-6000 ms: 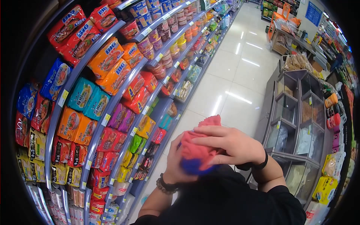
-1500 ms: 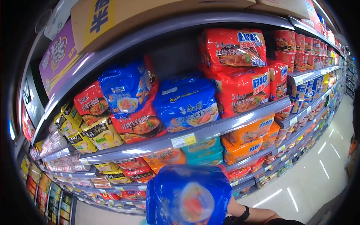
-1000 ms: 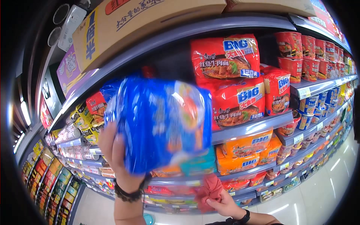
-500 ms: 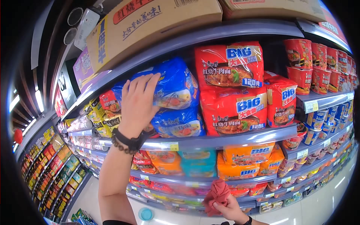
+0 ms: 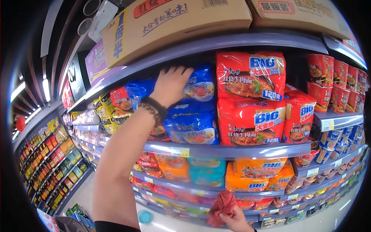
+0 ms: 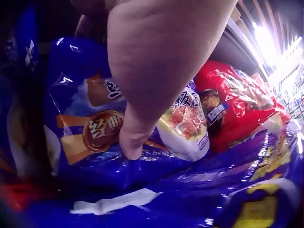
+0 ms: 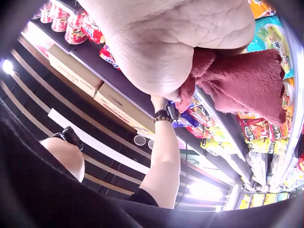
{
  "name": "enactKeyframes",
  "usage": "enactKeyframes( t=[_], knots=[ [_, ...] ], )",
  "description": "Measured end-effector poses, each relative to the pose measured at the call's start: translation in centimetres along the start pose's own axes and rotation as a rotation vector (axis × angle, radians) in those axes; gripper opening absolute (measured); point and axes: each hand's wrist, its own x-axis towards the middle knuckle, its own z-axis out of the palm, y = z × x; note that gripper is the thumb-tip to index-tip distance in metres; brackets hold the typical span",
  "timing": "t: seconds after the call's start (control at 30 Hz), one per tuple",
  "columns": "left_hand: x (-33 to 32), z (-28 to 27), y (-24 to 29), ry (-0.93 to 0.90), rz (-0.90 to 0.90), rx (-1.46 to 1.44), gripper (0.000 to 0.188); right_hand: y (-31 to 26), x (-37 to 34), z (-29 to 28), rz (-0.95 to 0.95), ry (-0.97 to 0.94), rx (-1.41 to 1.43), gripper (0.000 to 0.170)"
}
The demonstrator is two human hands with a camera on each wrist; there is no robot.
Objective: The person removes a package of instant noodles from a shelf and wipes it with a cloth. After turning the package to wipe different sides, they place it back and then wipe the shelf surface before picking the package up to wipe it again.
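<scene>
On the upper shelf, a blue multipack of instant noodles [image 5: 201, 86] sits on top of another blue noodle pack [image 5: 191, 127]. My left hand [image 5: 172, 87] grips the upper one at its left side. In the left wrist view the thumb [image 6: 132, 142] presses its printed face, while most fingers are hidden over the top. Low in front of the shelves, my right hand [image 5: 236, 221] holds a bunched, dusty-red cloth [image 5: 224, 205]. That cloth [image 7: 247, 88] hangs from the hand in the right wrist view.
Red noodle packs [image 5: 251, 120] stand just right of the blue stack. Cardboard boxes [image 5: 181, 23] rest on the shelf above. A metal shelf edge [image 5: 232, 151] with price tags runs below. Cup noodles [image 5: 320, 69] fill the right side. A teal round object [image 5: 144, 217] is on the floor.
My left hand has carried the blue noodle pack up from in front of the shelves onto the other blue pack and moved it farther back. The right hand keeps the cloth low.
</scene>
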Motion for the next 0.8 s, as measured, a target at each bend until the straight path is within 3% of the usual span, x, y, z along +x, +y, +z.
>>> enactKeyframes(
  t=[0.17, 0.27, 0.47, 0.73, 0.8],
  knots=[
    [2.0, 1.7, -0.4, -0.065, -0.009, 0.04, 0.087, -0.5, 0.3, 0.0, -0.109, 0.022, -0.092, 0.031],
    [2.4, 2.6, -0.5, -0.08, -0.036, 0.056, 0.087, 0.5, 0.1, -0.6, -0.025, 0.052, -0.084, 0.034],
    [2.6, 3.1, -0.9, -0.103, -0.113, 0.045, 0.086, 2.4, 0.0, -2.3, -0.042, 0.043, -0.01, 0.038],
    [3.2, 3.6, -1.0, -0.079, -0.217, -0.004, 0.082, 1.5, -0.2, -2.0, -0.075, 0.083, -0.07, 0.029],
    [3.5, 3.8, -1.0, -0.121, -0.172, 0.014, 0.084, 0.8, -0.1, -1.8, -0.09, 0.089, -0.093, 0.028]
  ],
)
